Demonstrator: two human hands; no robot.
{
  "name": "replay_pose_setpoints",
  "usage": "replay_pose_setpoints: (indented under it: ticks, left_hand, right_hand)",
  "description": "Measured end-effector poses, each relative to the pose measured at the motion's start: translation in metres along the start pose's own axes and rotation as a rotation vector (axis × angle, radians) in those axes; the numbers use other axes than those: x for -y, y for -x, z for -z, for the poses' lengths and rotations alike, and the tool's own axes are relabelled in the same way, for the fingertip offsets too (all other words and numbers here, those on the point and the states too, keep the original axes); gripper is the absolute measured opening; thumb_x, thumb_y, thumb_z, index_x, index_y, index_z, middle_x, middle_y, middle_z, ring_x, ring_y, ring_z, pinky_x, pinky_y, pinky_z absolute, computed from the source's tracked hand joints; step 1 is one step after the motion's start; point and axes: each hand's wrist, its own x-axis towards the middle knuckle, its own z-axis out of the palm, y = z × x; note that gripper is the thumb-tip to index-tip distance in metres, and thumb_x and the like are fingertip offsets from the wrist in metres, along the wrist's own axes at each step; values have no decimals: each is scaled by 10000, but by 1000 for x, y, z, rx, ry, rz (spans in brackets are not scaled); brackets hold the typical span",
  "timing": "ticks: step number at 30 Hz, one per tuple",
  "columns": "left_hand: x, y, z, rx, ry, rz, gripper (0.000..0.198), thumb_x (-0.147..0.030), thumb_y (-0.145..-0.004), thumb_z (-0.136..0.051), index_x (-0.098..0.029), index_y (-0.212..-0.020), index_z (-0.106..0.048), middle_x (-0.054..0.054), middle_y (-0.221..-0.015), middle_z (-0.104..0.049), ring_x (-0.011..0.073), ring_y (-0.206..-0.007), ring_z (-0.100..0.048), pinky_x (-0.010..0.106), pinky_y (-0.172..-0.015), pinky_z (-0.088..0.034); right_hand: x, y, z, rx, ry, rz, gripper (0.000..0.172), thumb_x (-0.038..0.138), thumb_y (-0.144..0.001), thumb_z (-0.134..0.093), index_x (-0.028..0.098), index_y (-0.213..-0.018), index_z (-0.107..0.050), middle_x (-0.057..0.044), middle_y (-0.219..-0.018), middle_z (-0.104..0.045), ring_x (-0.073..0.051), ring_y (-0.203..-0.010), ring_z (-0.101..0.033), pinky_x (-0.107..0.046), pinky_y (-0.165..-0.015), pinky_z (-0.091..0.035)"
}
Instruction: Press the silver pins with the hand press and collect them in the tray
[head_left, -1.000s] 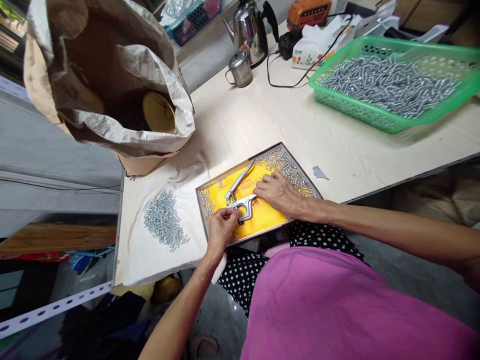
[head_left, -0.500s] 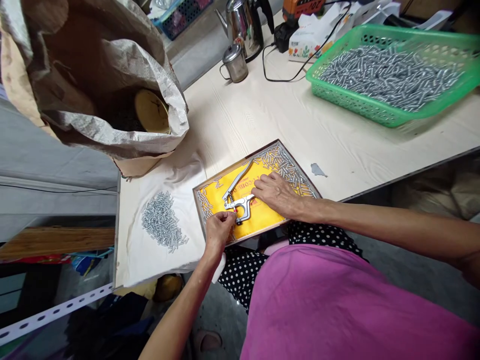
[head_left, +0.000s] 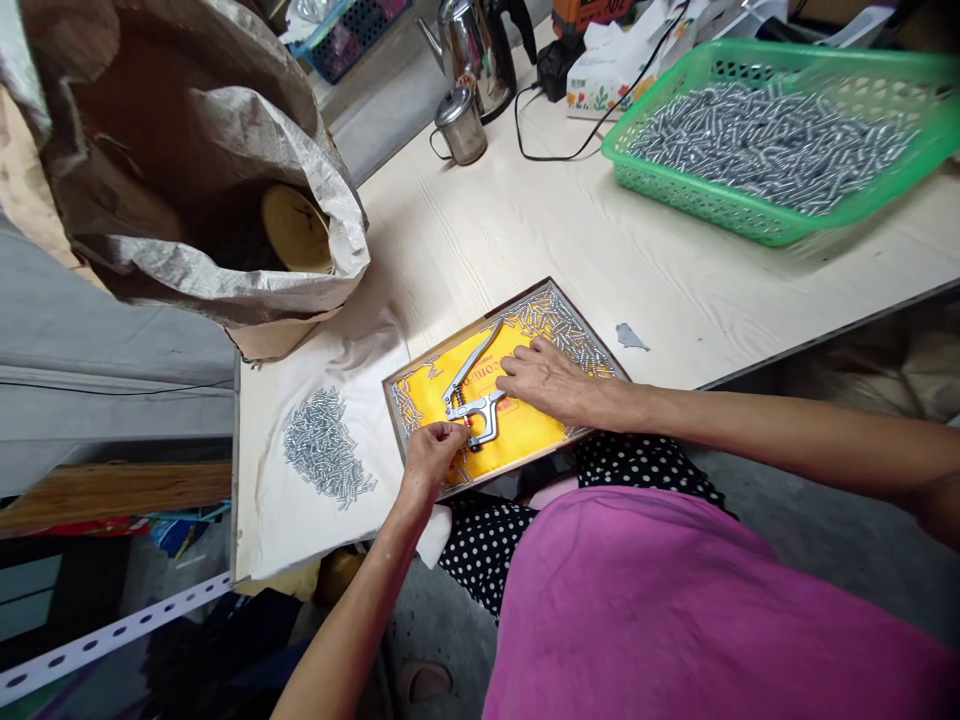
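Observation:
Silver snap-fastener pliers (head_left: 486,412) lie over the yellow bottom of a shallow tray (head_left: 525,442), their long upper handle spread away from the lower one. My right hand (head_left: 546,382) is closed round the lower handle, with its fingers curled. At the jaw end, near a small red part, my left hand (head_left: 435,452) pinches with thumb and forefinger. What sits between those fingertips is too small to make out. Short silvery ribbed metal pieces (head_left: 562,325) lie along the tray's far right side, with a few more at its left end.
On a white cloth (head_left: 274,530) left of the tray lies a heap of small metal pieces (head_left: 322,440). Behind it stands a big open sack (head_left: 300,300). A green basket (head_left: 697,205) of metal pieces, a metal cup (head_left: 461,130) and a kettle (head_left: 480,60) stand farther back.
The view has shifted slightly. Both hands keep their places at the pliers, the left still pinching at the jaw and the right at the handle.

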Motion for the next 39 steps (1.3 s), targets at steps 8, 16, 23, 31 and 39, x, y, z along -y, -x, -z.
replay_pose_setpoints:
  ticks: [8, 16, 23, 31, 39]
  left_hand:
    - [-20, -11, 10, 151, -91, 105, 338, -393, -586, -773, -194, -451, -535, -28, -396, -476, 73, -369, -397, 199, -397, -301]
    - [-15, 4, -2, 93, -62, 136, 324, -384, -660, -771, -191, -518, -554, -41, -411, -472, 81, -358, -397, 210, -376, -333]
    - [-8, 13, -10, 11, 51, 158, 330, -454, -624, -778, -162, -620, -624, -52, -468, -471, 70, -393, -389, 200, -389, -330]
    - [-8, 11, -8, 40, 86, 184, 380, -490, -571, -805, -159, -634, -632, -64, -449, -452, 61, -373, -361, 201, -386, -298]
    - [-9, 13, -8, 24, 104, 186, 421, -507, -546, -837, -148, -627, -633, -60, -442, -467, 56, -374, -364, 198, -393, -299]
  right_hand:
    - [4, -1, 11, 29, -21, 16, 194, 127, -1014, -467, 173, -985, -653, -79, -996, -651, -219, -940, -501, -361, -801, -285]
    - [12, 2, 7, 13, 39, 28, 232, 81, -1002, -433, 170, -960, -644, -60, -884, -653, -215, -877, -516, -363, -768, -284]
    - [13, -2, 10, 82, -4, 34, 223, 93, -997, -434, 173, -987, -642, -64, -909, -651, -219, -898, -510, -370, -805, -288]
    - [-6, -8, 12, 56, -76, 37, 187, 305, -965, -623, 188, -1107, -657, -102, -1186, -634, -269, -1115, -516, -417, -958, -359]
    - [-41, -46, 15, 104, -4, 127, 796, 721, -738, -730, 120, -1248, -620, -169, -1268, -610, -371, -1186, -488, -504, -1000, -404]
